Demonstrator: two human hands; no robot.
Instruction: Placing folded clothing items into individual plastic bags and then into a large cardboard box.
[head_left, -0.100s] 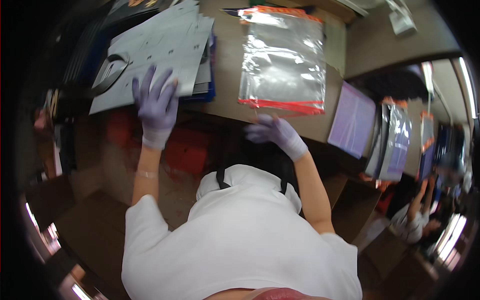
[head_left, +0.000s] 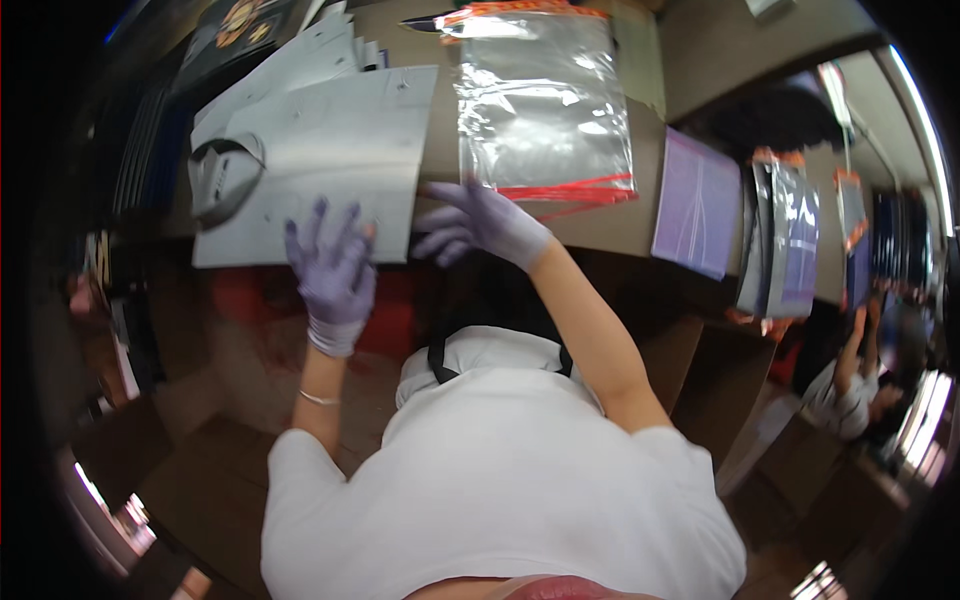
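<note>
On the brown table (head_left: 600,235), the grey sheet (head_left: 335,160) lay ahead of the left hand (head_left: 335,270), its longer axis seemingly left to right; that hand, the nearer, spread its fingers wide over the sheet's near edge; the right hand (head_left: 482,222), loosely open, nothing visible in it, hovered just right of the sheet.

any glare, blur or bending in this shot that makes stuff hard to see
head view: bright glare streaks across the clear plastic bags; head view: the fingers of the right hand look soft, likely motion blur; head view: the table edge bows with the fisheye, and the corners go black
</note>
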